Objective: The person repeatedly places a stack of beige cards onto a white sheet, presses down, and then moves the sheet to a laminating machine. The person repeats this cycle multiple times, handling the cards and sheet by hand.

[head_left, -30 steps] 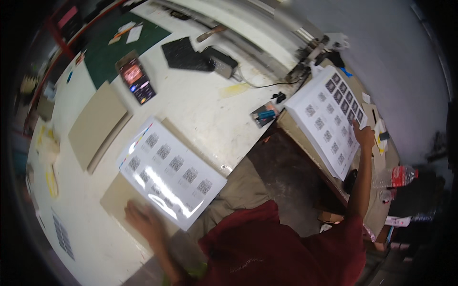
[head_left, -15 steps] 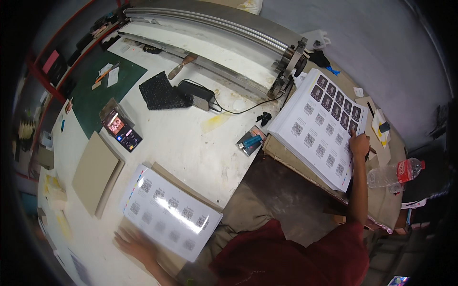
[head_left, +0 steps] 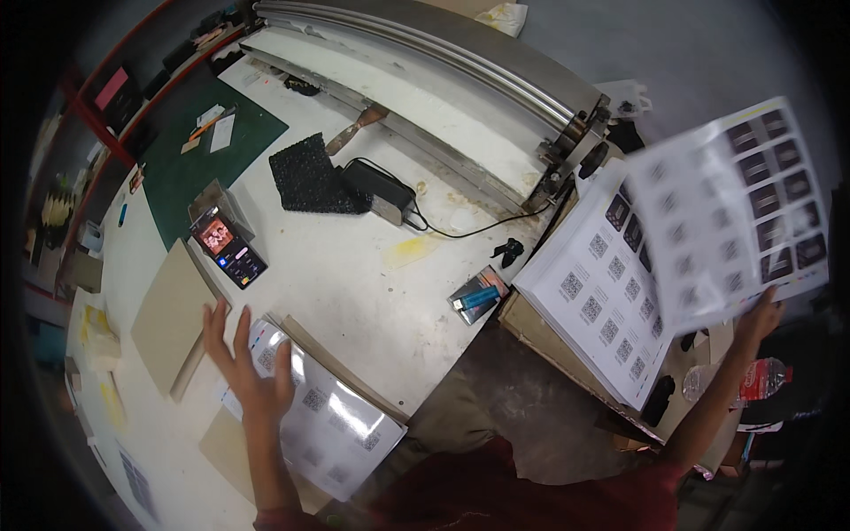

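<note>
At frame right, the right hand [head_left: 758,320] pinches a printed sheet [head_left: 739,212]. Lower left, the left hand [head_left: 255,382] spreads, ungripping, by glossy paper [head_left: 343,429].

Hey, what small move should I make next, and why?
I'd probably bring the raised sheet toward your left hand: only your right hand grips it, by its lower edge, while the left is spread open over the glossy sheet, seemingly free to help.

A lit phone [head_left: 232,248] is positioned near the green cutting mat [head_left: 217,168]. A black device [head_left: 379,190] sits near the scraper [head_left: 357,129] — a blue lighter [head_left: 478,298] lies further right. A clear bottle [head_left: 755,380] — red-labelled — lies sideways.
</note>
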A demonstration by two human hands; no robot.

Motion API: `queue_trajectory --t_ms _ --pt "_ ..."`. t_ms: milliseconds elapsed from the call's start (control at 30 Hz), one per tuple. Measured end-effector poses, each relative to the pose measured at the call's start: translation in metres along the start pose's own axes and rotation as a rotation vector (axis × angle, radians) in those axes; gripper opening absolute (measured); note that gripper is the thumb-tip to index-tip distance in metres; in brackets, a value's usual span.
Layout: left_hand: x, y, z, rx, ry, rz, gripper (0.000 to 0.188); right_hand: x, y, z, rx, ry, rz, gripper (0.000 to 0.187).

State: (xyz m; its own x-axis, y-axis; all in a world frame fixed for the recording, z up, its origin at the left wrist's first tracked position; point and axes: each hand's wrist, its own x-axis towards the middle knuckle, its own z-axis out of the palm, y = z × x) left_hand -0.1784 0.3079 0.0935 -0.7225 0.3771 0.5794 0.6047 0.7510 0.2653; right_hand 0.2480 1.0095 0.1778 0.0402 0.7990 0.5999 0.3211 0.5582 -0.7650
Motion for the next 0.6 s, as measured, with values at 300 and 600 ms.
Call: queue_trajectory --t_ms 300,600 --pt "0.100 0.065 0.094 -0.376 -0.127 0.255 0.054 0.155 -0.028 0.171 0.621 -0.030 -0.035 0.034" --pt "0.257 0.147 0.226 -0.987 -0.464 -0.243 0.053 0.081 -0.094 0.515 0.762 -0.127 0.312 0.030"
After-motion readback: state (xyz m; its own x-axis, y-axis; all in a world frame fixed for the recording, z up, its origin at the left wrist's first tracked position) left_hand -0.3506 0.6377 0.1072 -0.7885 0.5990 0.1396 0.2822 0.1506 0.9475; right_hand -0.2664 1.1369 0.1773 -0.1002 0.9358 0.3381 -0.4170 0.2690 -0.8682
